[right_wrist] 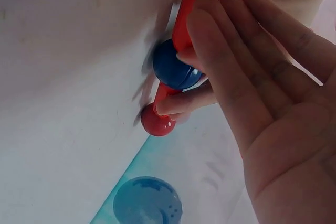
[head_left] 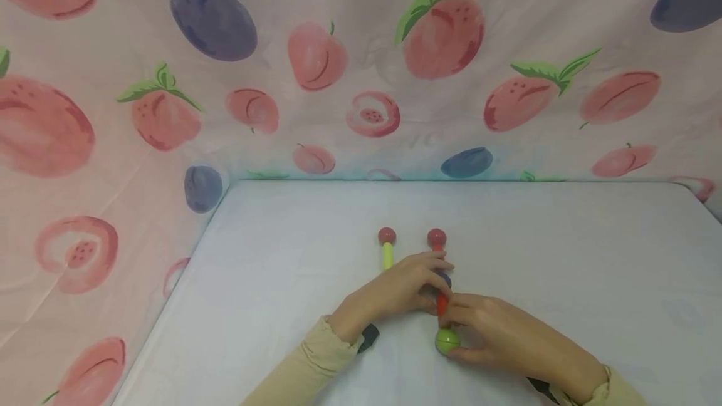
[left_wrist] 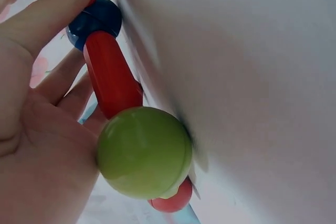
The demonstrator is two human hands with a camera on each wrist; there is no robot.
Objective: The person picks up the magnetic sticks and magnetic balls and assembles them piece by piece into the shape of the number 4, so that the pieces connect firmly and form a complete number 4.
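My left hand point(head_left: 407, 286) holds the blue ball point(head_left: 444, 279) in the middle of a chain, its fingers across it. Above is a red ball point(head_left: 437, 238). Below, a red rod point(head_left: 442, 306) leads to a green ball point(head_left: 447, 342). My right hand point(head_left: 496, 334) grips that near end, fingers on the rod and thumb beside the ball. In the left wrist view, another rod point(left_wrist: 113, 77) joins the blue ball point(left_wrist: 95, 22) to a green ball point(left_wrist: 144, 153) near my left palm, apparently a second one covered in the head view. The right wrist view shows the chain's blue ball point(right_wrist: 176, 66).
Left of the chain lies a yellow rod point(head_left: 387, 255) with a red ball point(head_left: 387, 237) on its far end; its near end runs under my left hand. All rests on a white table point(head_left: 282, 224). A fruit-patterned cloth point(head_left: 372, 49) hangs behind and at the left.
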